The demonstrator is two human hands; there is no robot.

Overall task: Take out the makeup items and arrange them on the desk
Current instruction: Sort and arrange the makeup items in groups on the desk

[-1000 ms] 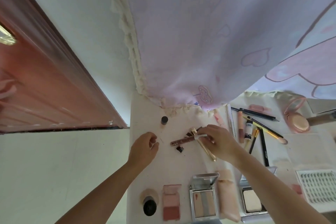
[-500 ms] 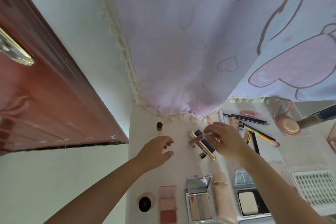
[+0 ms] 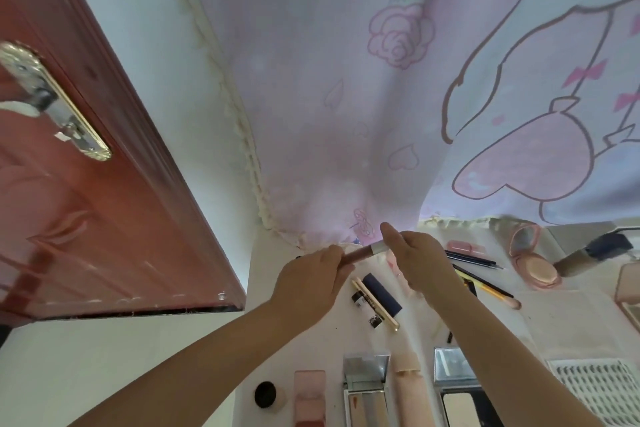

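Hands meet above the far edge of the bench (image 3: 294,315). Your left hand (image 3: 308,284) wraps its curled fingers round the pink barrel of a slim lip-gloss tube (image 3: 360,253), and your right hand (image 3: 415,260) pinches the silver collar at the other end. Holding both ends this way suggests you are pulling or twisting cap from barrel, or steadying the tube while you decide where it goes; which one cannot be told.

The tube is lifted off the bench and roughly level, just in front of the hem of the pink printed curtain (image 3: 346,114).

Directly below lie items already set out: a navy tube (image 3: 382,293) and a gold-trimmed stick (image 3: 375,305) side by side, touching or nearly so. Nearer you, a row holds a black round pot (image 3: 265,393), a pink palette (image 3: 309,395) and two mirrored compacts (image 3: 365,388). To the right, pencils (image 3: 474,258) lie close together and a round pink compact (image 3: 535,263) stands open. Grouping by shape appears deliberate, so place the tube beside the other slim sticks.
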